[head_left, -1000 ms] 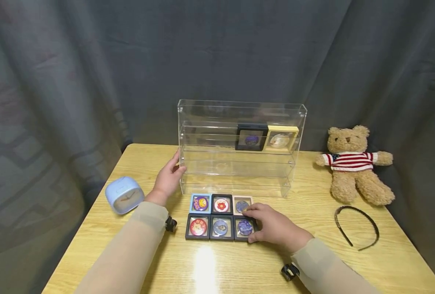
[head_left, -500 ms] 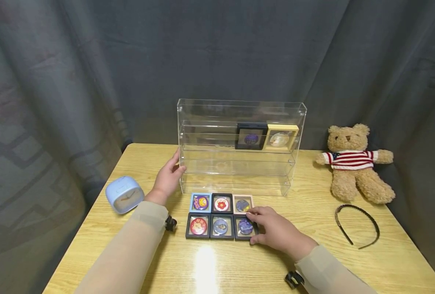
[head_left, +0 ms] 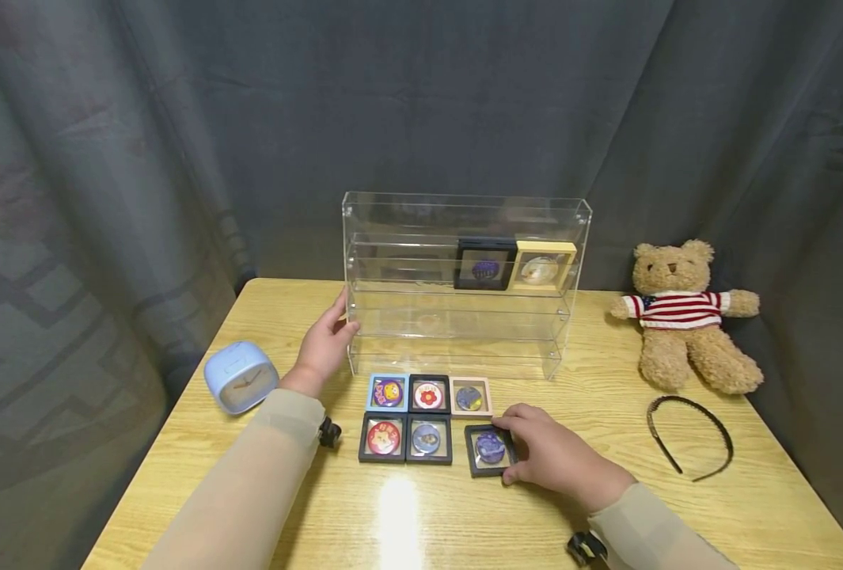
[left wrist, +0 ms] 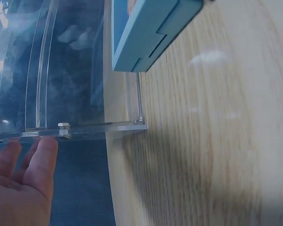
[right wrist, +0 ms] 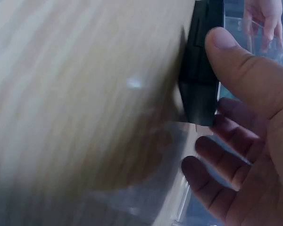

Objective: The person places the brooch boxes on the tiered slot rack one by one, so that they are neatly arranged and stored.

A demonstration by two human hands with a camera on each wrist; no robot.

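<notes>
My right hand point(head_left: 560, 451) pinches a black square display frame point(head_left: 490, 448) by its right side, thumb at the front edge and a finger at the back. A purple-blue round badge shows inside this frame. In the right wrist view the thumb presses the frame's dark edge point(right wrist: 200, 61), and the lower fingers are off it. At the clear acrylic display rack point(head_left: 407, 324), my left hand point(head_left: 324, 348) grips the left side panel, thumb in front and fingers outside. Two frames, one black point(head_left: 485, 265) and one yellow point(head_left: 544, 267), stand on an upper shelf at its right.
Several badge frames lie before the rack, including a light blue one point(head_left: 389, 393), a pink one point(head_left: 470, 397) and a black one with a red badge point(head_left: 383, 438). A blue clock point(head_left: 241, 378) stands left; a teddy bear point(head_left: 681, 317) and headband point(head_left: 727, 439) lie right.
My right hand has pulled the black frame with the purple-blue badge rightward and slightly toward me, out of its row, turning it a little. The left hand stays on the rack.
</notes>
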